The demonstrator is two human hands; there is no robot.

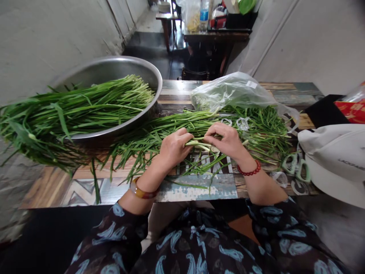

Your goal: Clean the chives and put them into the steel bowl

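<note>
Long green garlic chives [171, 123] lie loose across the middle of the table. My left hand [175, 146] is closed around a small bunch, its pale stem ends [198, 144] sticking out to the right. At those ends my right hand [225, 139] pinches with thumb and forefinger, apparently on a stem, though its fingertips partly hide it. A wide steel basin [158, 82] at the left holds a big heap of chives [108, 102], with leaves hanging over its rim. Behind and right of my hands, a clear plastic bag [234, 89] lies over more chives.
Green-handled scissors [296, 167] lie at the right, beside a white cap [336, 156]. Scraps of clear plastic [242, 123] rest among the chives. A black box [325, 110] stands behind the cap. Farther back, another table [216, 37] carries a water bottle [204, 17].
</note>
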